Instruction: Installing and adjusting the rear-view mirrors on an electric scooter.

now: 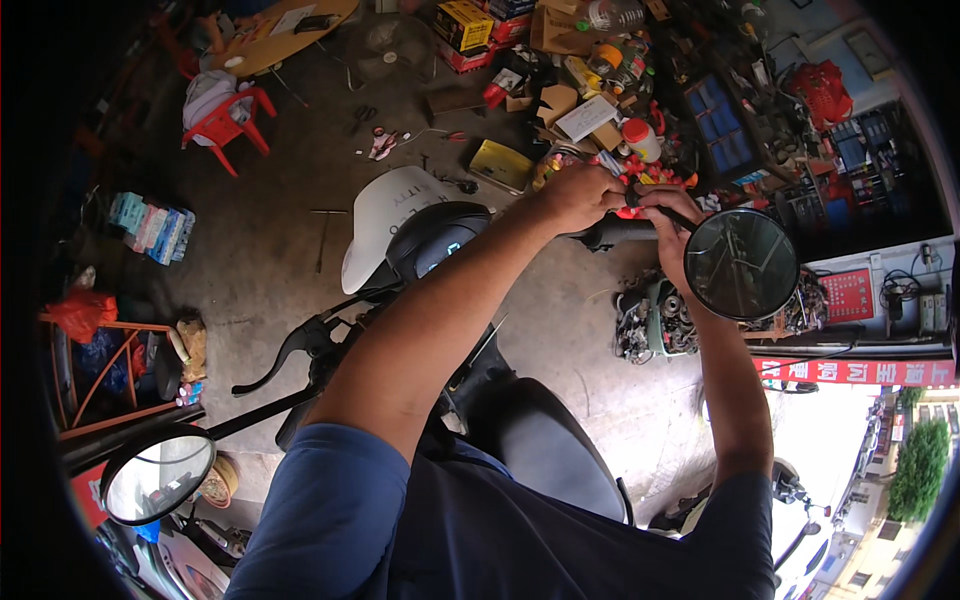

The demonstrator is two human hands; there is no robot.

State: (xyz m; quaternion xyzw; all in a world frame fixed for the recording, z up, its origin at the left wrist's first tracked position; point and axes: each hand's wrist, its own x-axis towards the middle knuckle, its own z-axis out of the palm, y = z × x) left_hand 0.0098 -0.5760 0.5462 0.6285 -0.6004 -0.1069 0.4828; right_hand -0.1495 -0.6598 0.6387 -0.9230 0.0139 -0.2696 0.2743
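A scooter with a grey-black seat (545,440) stands before me. Both my arms reach across it to the right handlebar (628,233). My left hand (583,194) is closed at the inner end of the mirror's stem; what its fingers pinch is too small to make out. My right hand (672,222) wraps around the dark stem of the round right mirror (742,264), its fingertips close to the left hand's. The left mirror (160,474) and the brake lever (272,362) are free of my hands. A lit display shows on the dark dashboard (432,240), partly behind my left forearm.
Cardboard boxes (585,118), bottles and a yellow tray (500,166) crowd the floor ahead. A red plastic chair (232,124) and a floor fan (388,48) stand farther left. A crate of metal parts (672,322) sits right of the scooter. An orange-framed rack (110,375) is at left.
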